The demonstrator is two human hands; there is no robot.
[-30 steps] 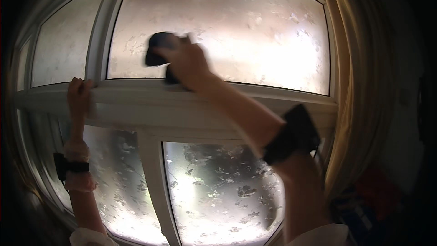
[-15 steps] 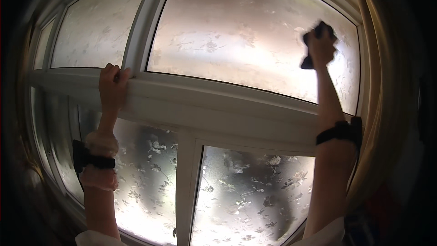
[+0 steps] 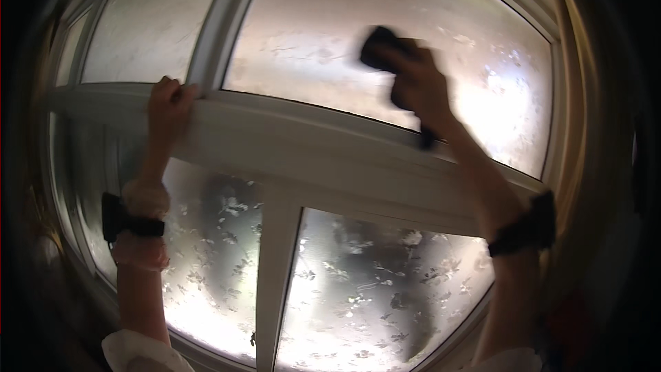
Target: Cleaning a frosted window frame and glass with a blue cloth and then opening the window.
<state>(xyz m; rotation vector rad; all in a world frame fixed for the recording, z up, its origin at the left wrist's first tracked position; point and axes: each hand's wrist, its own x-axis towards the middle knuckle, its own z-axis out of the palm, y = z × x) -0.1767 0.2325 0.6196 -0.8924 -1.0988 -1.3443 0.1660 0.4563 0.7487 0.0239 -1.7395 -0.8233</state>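
Your right hand [image 3: 421, 86], raised with the forearm slanting leftward across the frame [image 3: 330, 165], clutches a dark cloth [image 3: 377, 47] before the upper pane [image 3: 310, 34]. Your left hand [image 3: 169, 107] curls at the frame's ledge; its grip I can't tell. A curtain [image 3: 570, 89] hangs rightward.

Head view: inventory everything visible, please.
Dark limp cloth: one, black, in right hand
Frosted upper glass panes: three, pale, top
Frosted floral lower glass panes: at least two, greyish, bottom
Straight-barred window frame: one, white, around the panes
Draped fabric curtain: one, gold, right side
Blurry shape: one, dark red, lower right
Forearm straps: two, black, one per arm
Puffy cuff: one, pinkish, left forearm
Sleeves: two, white, lower edge
Left hand: one, bare, on frame ledge
Right hand: one, bare, around cloth
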